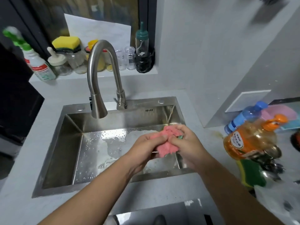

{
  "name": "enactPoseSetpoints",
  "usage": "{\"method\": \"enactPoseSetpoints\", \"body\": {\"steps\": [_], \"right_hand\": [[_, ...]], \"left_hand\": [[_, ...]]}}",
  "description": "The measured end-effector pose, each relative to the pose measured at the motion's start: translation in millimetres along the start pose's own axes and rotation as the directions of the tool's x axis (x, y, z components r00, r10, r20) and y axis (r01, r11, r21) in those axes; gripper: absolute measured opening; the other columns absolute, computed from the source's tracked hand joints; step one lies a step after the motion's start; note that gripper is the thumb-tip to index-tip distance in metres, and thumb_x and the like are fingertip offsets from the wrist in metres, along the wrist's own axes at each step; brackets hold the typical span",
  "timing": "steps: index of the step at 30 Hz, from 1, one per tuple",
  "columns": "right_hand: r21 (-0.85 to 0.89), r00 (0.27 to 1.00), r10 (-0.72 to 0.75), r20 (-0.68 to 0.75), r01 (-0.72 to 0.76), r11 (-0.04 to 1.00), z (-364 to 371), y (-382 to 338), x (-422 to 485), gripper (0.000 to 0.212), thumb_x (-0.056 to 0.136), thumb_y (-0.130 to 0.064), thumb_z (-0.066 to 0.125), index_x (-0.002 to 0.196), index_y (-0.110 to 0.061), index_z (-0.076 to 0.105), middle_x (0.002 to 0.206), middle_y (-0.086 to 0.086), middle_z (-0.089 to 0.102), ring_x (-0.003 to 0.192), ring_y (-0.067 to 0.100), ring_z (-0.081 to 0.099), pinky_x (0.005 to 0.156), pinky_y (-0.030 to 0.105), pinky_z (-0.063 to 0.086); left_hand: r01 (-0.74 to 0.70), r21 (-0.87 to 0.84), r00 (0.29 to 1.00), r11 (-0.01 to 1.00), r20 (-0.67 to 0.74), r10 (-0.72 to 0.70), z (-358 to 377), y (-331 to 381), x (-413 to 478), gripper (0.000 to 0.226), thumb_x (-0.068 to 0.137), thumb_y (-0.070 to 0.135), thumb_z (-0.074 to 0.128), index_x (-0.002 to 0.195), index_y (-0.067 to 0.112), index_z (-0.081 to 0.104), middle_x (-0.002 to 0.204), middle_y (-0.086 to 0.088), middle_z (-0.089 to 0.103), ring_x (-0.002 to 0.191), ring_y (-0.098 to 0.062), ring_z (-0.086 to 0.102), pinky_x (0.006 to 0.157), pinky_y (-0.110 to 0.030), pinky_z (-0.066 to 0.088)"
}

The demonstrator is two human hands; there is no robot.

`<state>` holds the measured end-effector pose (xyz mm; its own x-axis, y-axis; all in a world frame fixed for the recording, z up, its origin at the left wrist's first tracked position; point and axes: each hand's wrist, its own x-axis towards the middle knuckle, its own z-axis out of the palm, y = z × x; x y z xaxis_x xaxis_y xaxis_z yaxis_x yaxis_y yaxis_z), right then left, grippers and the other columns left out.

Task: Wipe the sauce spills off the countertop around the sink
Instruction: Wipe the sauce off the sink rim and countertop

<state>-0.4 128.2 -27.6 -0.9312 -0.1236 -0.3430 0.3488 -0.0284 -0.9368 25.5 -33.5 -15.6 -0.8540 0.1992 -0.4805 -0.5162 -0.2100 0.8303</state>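
Note:
A crumpled pink cloth (168,144) is bunched between both hands above the right part of the steel sink (53,153). My left hand (146,149) grips its left side with curled fingers. Gripping the right side is my right hand (188,143), with a bit of green showing at its fingers. Foam and water drops lie on the sink floor (113,143). A brownish sauce smear (217,134) marks the grey countertop (211,143) just right of the sink.
A curved steel faucet (99,88) rises behind the sink. An orange dish-soap bottle (250,138), a blue water bottle (245,117), a yellow-green sponge (250,174) and metal utensils crowd the counter at right. Jars, sponges and a spray bottle (38,64) line the back ledge.

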Motion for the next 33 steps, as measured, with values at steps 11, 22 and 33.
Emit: {"method": "enactPoseSetpoints", "body": {"steps": [11,22,33], "right_hand": [[0.155,0.992,0.125,0.0,-0.124,0.98,-6.3,-24.6,43.6,0.027,0.104,-0.017,0.057,0.124,0.0,0.066,0.114,0.019,0.076,0.108,0.034,0.074,0.096,0.047,0.058],[0.024,0.989,0.113,0.091,-0.116,0.993,-13.8,-22.1,77.1,0.027,0.097,-0.002,0.064,0.124,-0.005,0.066,0.113,0.023,0.074,0.103,0.04,0.074,0.086,0.049,0.06],[-0.184,1.0,0.013,-0.016,-0.015,0.983,-40.8,-7.0,135.2,0.024,0.101,-0.03,0.059,0.093,-0.022,0.079,0.099,0.01,0.078,0.102,0.033,0.072,0.095,0.052,0.057]], "left_hand": [[-0.061,-0.198,0.979,0.978,-0.201,0.021,-15.2,19.2,36.4,0.03,0.089,-0.009,0.06,0.114,0.006,0.064,0.101,-0.016,0.071,0.084,-0.028,0.069,0.073,-0.041,0.054],[-0.107,-0.361,0.983,0.926,-0.179,0.043,-28.4,16.1,77.6,0.026,0.091,-0.008,0.06,0.116,0.0,0.066,0.109,-0.022,0.073,0.094,-0.03,0.072,0.074,-0.038,0.062],[-0.129,0.002,0.926,0.992,-0.358,0.121,-9.4,19.0,117.8,0.009,0.092,0.018,0.072,0.097,0.01,0.069,0.079,-0.006,0.076,0.066,-0.017,0.07,0.052,-0.025,0.052]]}}
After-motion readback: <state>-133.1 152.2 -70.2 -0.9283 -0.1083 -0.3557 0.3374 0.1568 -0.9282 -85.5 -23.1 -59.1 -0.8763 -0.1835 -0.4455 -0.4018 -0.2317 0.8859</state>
